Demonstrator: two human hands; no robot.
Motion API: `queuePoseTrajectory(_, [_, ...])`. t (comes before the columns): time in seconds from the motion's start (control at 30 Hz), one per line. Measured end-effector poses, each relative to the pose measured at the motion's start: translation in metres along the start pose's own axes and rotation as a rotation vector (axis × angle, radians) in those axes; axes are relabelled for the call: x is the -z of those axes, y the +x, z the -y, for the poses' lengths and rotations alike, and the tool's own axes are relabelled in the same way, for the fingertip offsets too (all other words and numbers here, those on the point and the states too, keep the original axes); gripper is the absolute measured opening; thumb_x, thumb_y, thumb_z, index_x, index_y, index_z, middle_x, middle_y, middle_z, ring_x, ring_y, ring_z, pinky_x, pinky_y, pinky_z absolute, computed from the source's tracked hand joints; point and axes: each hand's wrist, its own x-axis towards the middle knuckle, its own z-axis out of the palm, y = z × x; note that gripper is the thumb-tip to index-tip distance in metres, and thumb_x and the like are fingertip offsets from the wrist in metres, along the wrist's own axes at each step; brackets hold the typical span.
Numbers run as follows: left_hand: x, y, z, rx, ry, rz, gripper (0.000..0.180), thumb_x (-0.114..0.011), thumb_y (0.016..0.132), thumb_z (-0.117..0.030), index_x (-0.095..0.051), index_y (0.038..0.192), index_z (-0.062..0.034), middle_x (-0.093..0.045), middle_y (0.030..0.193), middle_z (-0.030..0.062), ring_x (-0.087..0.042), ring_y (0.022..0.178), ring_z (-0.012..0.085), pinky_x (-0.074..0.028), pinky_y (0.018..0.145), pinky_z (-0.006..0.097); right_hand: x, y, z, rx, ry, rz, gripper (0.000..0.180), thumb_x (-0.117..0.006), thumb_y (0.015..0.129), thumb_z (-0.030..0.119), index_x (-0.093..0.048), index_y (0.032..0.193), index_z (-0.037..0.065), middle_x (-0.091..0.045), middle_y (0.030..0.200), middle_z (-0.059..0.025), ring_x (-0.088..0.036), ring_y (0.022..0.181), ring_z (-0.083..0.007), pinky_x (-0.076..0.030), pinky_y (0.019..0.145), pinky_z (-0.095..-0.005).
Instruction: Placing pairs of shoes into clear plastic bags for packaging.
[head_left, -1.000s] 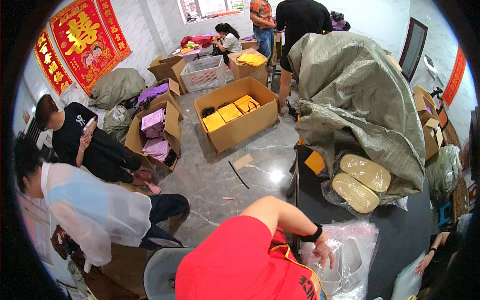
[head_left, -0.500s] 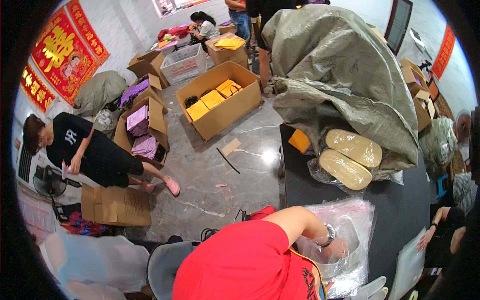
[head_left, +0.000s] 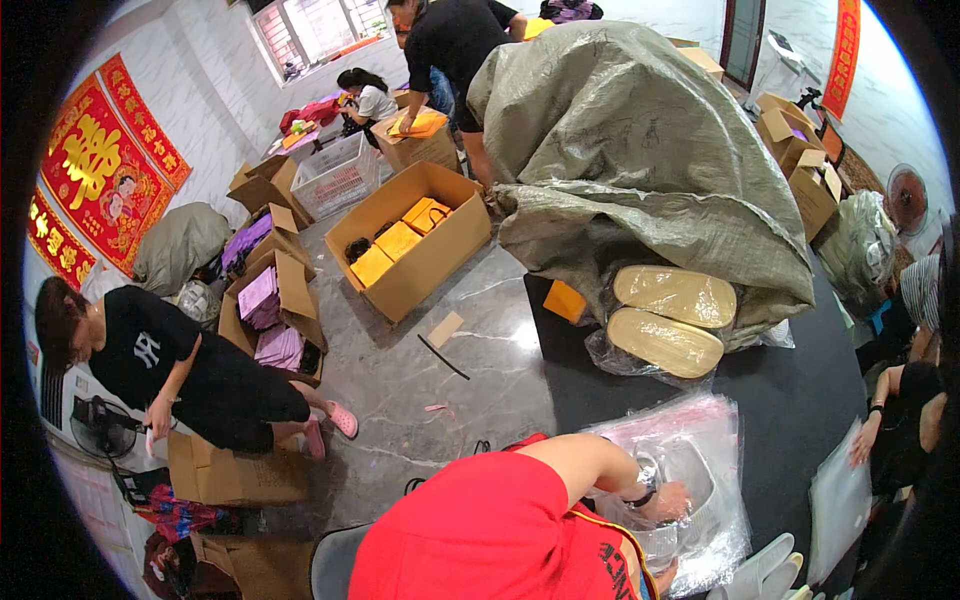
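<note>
My left hand [head_left: 668, 501], with a watch on its wrist, is closed at a pair of pale grey slippers [head_left: 700, 470] in clear plastic. The slippers lie on a stack of clear plastic bags [head_left: 715, 415] on the black table [head_left: 790, 400]. Only a sliver of my right hand [head_left: 664, 577] shows at the lower edge, beside the bags; its fingers are mostly hidden by my red shirt. Further back on the table lies a pair of cream slippers [head_left: 665, 342] in clear wrapping.
A large grey-green woven sack [head_left: 640, 130] covers the table's far part. More pale slippers [head_left: 765, 570] lie at the lower right, near another person's hand [head_left: 866, 440] on clear sheets [head_left: 840, 500]. An open carton [head_left: 430, 270] holds yellow packs. A person in black [head_left: 170, 350] stands left.
The view has shifted, and more of the window shows. My left hand stays at the grey slippers. A person at the back now bends over a carton, a hand on the yellow packs.
</note>
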Motion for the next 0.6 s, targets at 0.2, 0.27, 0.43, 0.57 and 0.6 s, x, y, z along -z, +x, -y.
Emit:
queuePoseTrajectory(0.2, [0.001, -0.014, 0.020, 0.034, 0.036, -0.047, 0.014, -0.057, 0.066, -0.022, -0.059, 0.077, -0.0140, -0.054, 0.084, 0.0048, -0.055, 0.081, 0.0242, -0.041, 0.070, 0.038, 0.006, -0.015, 0.002, -0.015, 0.024, -0.037, 0.056, -0.046, 0.087, 0.033, -0.027, 0.133, 0.008, -0.036, 0.130, -0.0179, -0.042, 0.115, -0.0331, -0.039, 0.093, -0.0453])
queuePoseTrajectory(0.27, [-0.003, -0.019, 0.034, 0.065, 0.086, -0.016, 0.013, -0.056, 0.067, -0.021, -0.059, 0.077, -0.0147, -0.054, 0.084, 0.0046, -0.054, 0.082, 0.0237, -0.041, 0.071, 0.038, 0.005, -0.019, 0.003, -0.019, 0.024, -0.040, 0.056, -0.046, 0.087, 0.034, -0.027, 0.133, 0.008, -0.036, 0.130, -0.0180, -0.042, 0.115, -0.0332, -0.039, 0.093, -0.0453])
queuePoseTrajectory(0.43, [0.004, -0.021, 0.048, 0.075, 0.070, 0.056, 0.010, -0.055, 0.071, -0.020, -0.059, 0.078, -0.0160, -0.054, 0.084, 0.0057, -0.055, 0.084, 0.0233, -0.043, 0.071, 0.039, 0.000, -0.027, 0.004, -0.030, 0.034, -0.051, 0.057, -0.046, 0.088, 0.034, -0.026, 0.134, 0.008, -0.036, 0.130, -0.0184, -0.042, 0.115, -0.0336, -0.039, 0.093, -0.0455])
queuePoseTrajectory(0.57, [0.004, -0.022, 0.049, 0.089, 0.088, 0.070, 0.010, -0.055, 0.071, -0.020, -0.059, 0.079, -0.0151, -0.054, 0.082, 0.0064, -0.055, 0.083, 0.0239, -0.044, 0.069, 0.039, -0.002, -0.032, 0.005, -0.037, 0.038, -0.060, 0.057, -0.046, 0.088, 0.034, -0.025, 0.135, 0.008, -0.036, 0.130, -0.0187, -0.042, 0.115, -0.0339, -0.039, 0.092, -0.0456])
queuePoseTrajectory(0.6, [0.001, -0.024, 0.053, 0.090, 0.077, 0.050, 0.011, -0.055, 0.070, -0.020, -0.059, 0.079, -0.0148, -0.055, 0.082, 0.0070, -0.056, 0.083, 0.0246, -0.044, 0.068, 0.039, -0.004, -0.032, 0.006, -0.036, 0.036, -0.056, 0.057, -0.046, 0.088, 0.034, -0.025, 0.135, 0.008, -0.036, 0.130, -0.0188, -0.042, 0.115, -0.0340, -0.039, 0.092, -0.0456])
